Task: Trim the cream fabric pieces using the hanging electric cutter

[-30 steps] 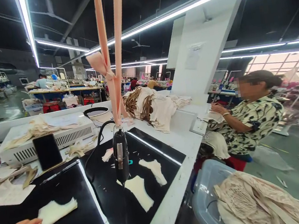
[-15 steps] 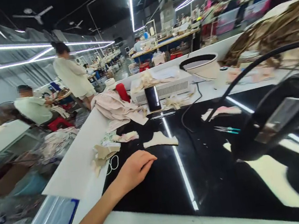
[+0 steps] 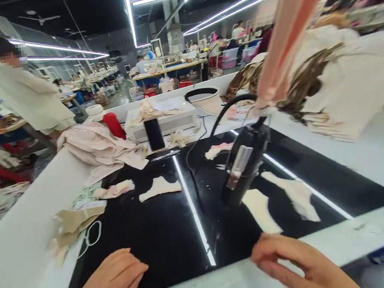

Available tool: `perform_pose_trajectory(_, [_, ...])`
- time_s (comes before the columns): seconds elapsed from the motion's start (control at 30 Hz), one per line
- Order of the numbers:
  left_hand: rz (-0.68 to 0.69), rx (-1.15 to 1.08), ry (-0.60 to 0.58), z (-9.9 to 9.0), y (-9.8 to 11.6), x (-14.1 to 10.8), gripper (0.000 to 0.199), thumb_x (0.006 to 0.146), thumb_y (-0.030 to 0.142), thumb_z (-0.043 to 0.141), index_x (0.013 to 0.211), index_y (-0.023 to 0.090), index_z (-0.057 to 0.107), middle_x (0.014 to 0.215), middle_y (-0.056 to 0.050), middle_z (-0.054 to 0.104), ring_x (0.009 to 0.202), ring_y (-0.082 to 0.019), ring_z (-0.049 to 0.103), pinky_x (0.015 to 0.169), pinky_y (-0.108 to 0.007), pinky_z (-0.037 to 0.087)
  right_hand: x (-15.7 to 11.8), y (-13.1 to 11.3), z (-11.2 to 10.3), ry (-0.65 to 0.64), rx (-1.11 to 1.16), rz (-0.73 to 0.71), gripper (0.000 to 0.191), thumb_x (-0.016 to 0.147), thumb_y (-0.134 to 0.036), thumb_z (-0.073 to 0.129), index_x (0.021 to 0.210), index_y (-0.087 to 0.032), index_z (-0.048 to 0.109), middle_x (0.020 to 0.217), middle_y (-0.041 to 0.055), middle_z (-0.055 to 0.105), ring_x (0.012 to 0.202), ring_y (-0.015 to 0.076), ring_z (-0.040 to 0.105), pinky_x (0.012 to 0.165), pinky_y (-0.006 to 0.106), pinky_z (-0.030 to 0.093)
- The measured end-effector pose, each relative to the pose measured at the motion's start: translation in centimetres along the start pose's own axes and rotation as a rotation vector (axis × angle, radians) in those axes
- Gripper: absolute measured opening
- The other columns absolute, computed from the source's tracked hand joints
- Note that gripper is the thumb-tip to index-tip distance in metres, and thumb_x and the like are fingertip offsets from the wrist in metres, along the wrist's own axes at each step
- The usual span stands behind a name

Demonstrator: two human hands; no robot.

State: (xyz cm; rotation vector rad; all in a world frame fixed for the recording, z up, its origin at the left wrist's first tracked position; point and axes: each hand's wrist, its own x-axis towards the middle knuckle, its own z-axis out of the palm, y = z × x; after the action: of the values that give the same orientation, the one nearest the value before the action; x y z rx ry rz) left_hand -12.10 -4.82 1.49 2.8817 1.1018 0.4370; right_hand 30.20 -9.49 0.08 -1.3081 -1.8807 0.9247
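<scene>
My left hand (image 3: 107,285) hovers over the near left corner of the black table top (image 3: 162,242), its fingers and thumb drawn together with nothing visible in them. At the near edge, my right hand (image 3: 293,265) is curled, thumb and fingertips close together around a small gap, and I see nothing held. Just beyond its fingertips lies a cream cut fabric piece (image 3: 262,210), with another pale piece (image 3: 296,194) to the right. A black tool with a silver plate (image 3: 246,165) stands over the surface behind them. A bone-shaped cream piece (image 3: 158,188) lies beyond my left hand.
A pink cloth strip (image 3: 281,47) hangs down to the tool. A phone (image 3: 154,134) leans on a white box (image 3: 170,118). Pink fabric (image 3: 96,145), a red thread cone (image 3: 114,126) and a fabric pile (image 3: 354,89) border the surface. A person (image 3: 22,91) stands at left.
The view has swung right. My left hand is now lower and nearer the front edge in the picture. My right hand has come into view at the near edge.
</scene>
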Motion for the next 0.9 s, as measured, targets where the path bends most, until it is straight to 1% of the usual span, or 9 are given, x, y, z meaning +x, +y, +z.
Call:
perform_pose_trajectory(0.1, [0.126,0.0,0.049,0.7,0.6,2.2,0.025,0.105,0.029,0.051,0.123,0.029,0.069,0.105,0.001,0.076,0.094,-0.016,0.073,0.088,-0.022,0.059,-0.4,1.4,-3.2,0.241,-0.171,0.186,0.026,0.1,-0.047,0.056,0.095,-0.028,0.074,0.087,0.0026,0.074,0.078,0.0199,0.072,0.062,0.024,0.057])
perform_pose_trajectory(0.2, [0.249,-0.045,0.134,1.6,3.2,5.9,0.03,0.11,0.022,0.04,0.11,0.022,0.07,0.085,0.001,0.073,0.074,-0.012,0.068,0.073,-0.02,0.056,-1.0,3.2,-4.5,0.354,-0.306,0.226,0.027,0.1,-0.049,0.055,0.104,-0.029,0.073,0.099,0.0038,0.075,0.087,0.022,0.072,0.066,0.028,0.057])
perform_pose_trajectory(0.27, [0.278,-0.063,0.176,2.5,5.2,8.5,0.03,0.109,0.016,0.038,0.109,0.018,0.068,0.084,0.0,0.071,0.073,-0.013,0.067,0.072,-0.023,0.054,-1.0,4.1,-4.6,0.35,-0.375,0.201,0.026,0.101,-0.047,0.054,0.107,-0.03,0.071,0.102,0.0035,0.074,0.089,0.0224,0.072,0.073,0.031,0.058])
perform_pose_trajectory(0.33, [0.316,-0.1,0.2,3.8,6.9,10.7,0.03,0.108,0.012,0.036,0.111,0.016,0.066,0.083,-0.001,0.07,0.073,-0.015,0.065,0.07,-0.027,0.053,-0.7,4.4,-4.4,0.304,-0.441,0.151,0.024,0.103,-0.044,0.053,0.111,-0.029,0.07,0.104,0.0039,0.073,0.09,0.0225,0.072,0.076,0.033,0.058])
perform_pose_trajectory(0.47, [0.39,-0.073,0.127,6.5,9.4,13.8,0.028,0.102,0.004,0.039,0.114,0.014,0.063,0.081,-0.002,0.066,0.069,-0.018,0.062,0.064,-0.032,0.049,0.4,4.5,-3.8,0.216,-0.613,0.0,0.025,0.106,-0.038,0.048,0.119,-0.025,0.066,0.106,0.0062,0.071,0.093,0.0224,0.071,0.076,0.034,0.059])
perform_pose_trajectory(0.53, [0.389,-0.033,0.064,7.6,10.3,15.0,0.026,0.098,0.003,0.045,0.114,0.016,0.062,0.081,-0.001,0.065,0.067,-0.019,0.059,0.062,-0.034,0.047,0.9,4.7,-3.4,0.196,-0.699,-0.062,0.025,0.107,-0.036,0.047,0.116,-0.022,0.066,0.102,0.0067,0.071,0.09,0.0229,0.07,0.073,0.035,0.058])
perform_pose_trajectory(0.6, [0.362,0.007,0.028,8.5,11.1,16.2,0.025,0.096,0.005,0.051,0.114,0.017,0.061,0.081,0.0,0.063,0.066,-0.02,0.058,0.059,-0.035,0.045,1.2,5.0,-3.0,0.188,-0.743,-0.091,0.025,0.107,-0.032,0.046,0.107,-0.021,0.068,0.095,0.0063,0.071,0.084,0.0229,0.068,0.071,0.036,0.056])
perform_pose_trajectory(0.7, [0.297,0.025,0.022,9.7,11.8,17.8,0.022,0.095,0.007,0.056,0.113,0.019,0.061,0.08,0.001,0.063,0.067,-0.021,0.06,0.057,-0.035,0.044,1.4,5.4,-2.6,0.195,-0.751,-0.097,0.032,0.108,-0.024,0.041,0.094,-0.02,0.069,0.086,0.0062,0.069,0.079,0.0231,0.066,0.068,0.035,0.053])
perform_pose_trajectory(0.9, [0.216,-0.013,0.033,11.0,12.1,19.3,0.017,0.1,0.011,0.054,0.114,0.018,0.061,0.086,-0.001,0.066,0.074,-0.021,0.066,0.063,-0.035,0.049,1.2,5.0,-2.6,0.196,-0.711,-0.089,0.033,0.108,-0.022,0.038,0.098,-0.019,0.069,0.087,0.0058,0.068,0.078,0.0212,0.064,0.068,0.034,0.053])
